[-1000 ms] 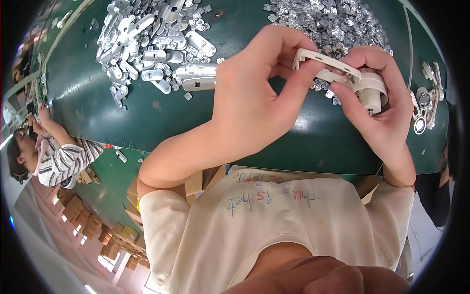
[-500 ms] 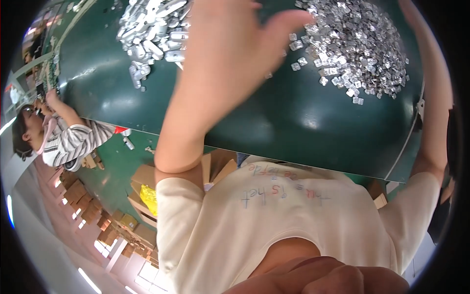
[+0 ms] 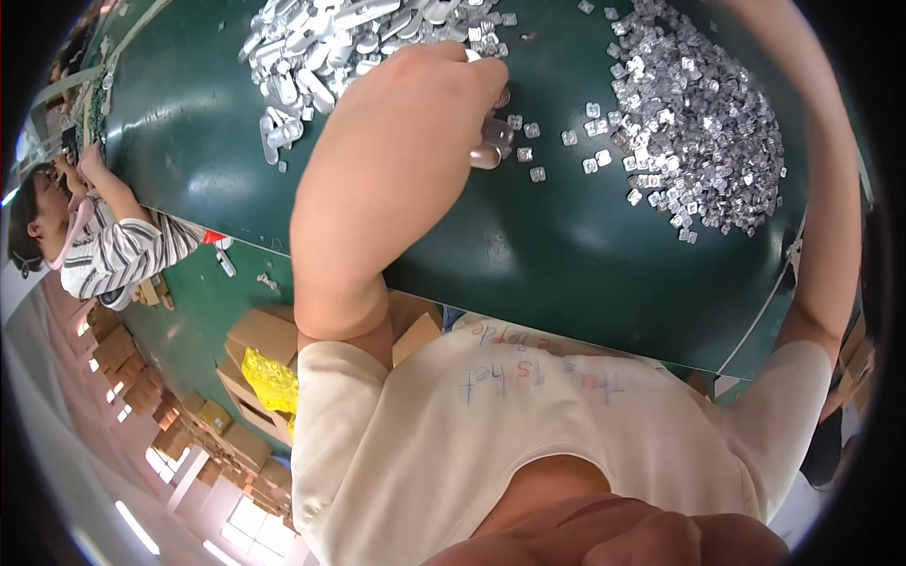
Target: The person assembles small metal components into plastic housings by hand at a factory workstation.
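Note:
My left hand [image 3: 406, 99] is over the table at the near right edge of a heap of long, rounded silver pieces [image 3: 326, 42]. Its fingers are curled inward, and shiny silver pieces [image 3: 494, 137] show at the finger side, seemingly in its grip; the palm side is hidden. Small clear-silver square pieces [image 3: 538, 174] lie scattered just right of the hand. Farther right is a large heap of the same small squares [image 3: 703, 123]. My right forearm [image 3: 830, 198] reaches up along the right side, and its hand runs out of the picture at the top.
Both heaps rest on a dark green tabletop [image 3: 528, 269], whose near edge runs close to my body. A person in a striped top [image 3: 123, 250] works at the left. Cardboard boxes [image 3: 260, 330] and a yellow plastic bag [image 3: 271, 380] are on the floor at lower left.
My left hand has come down toward the long-piece heap, from fingers spread and blurred to curled around silver pieces. My right arm has shifted upward and inward. The view has tilted slightly.

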`<state>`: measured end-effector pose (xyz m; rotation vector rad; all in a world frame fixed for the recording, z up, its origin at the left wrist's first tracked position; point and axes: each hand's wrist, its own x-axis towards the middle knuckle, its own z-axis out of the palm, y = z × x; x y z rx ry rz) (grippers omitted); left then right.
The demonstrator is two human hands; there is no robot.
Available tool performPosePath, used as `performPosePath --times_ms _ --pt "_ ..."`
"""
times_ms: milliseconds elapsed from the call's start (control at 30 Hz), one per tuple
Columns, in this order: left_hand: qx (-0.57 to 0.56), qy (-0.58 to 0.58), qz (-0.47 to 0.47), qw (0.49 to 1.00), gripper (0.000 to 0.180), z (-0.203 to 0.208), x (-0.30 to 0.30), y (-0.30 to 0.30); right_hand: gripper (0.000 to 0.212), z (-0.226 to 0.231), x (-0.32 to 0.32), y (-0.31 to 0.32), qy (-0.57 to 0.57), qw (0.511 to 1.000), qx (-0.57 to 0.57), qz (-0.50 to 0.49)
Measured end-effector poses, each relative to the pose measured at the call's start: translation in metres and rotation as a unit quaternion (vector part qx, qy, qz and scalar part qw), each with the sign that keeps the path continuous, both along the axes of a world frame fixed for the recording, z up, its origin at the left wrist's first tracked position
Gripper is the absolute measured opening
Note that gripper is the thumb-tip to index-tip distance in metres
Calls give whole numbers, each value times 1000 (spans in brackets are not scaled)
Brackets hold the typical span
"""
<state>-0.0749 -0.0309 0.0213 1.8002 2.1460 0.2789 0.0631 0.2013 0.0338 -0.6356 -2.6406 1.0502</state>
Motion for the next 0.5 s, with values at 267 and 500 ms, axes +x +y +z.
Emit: performPosePath --times_ms 267,500 --pt "23 33 -17 999 25 -16 -1 6 18 -46 11 -90 -23 980 139 141" --pt "45 -115 -2 992 12 1 -3 21 9 -36 18 -84 9 991 100 94"
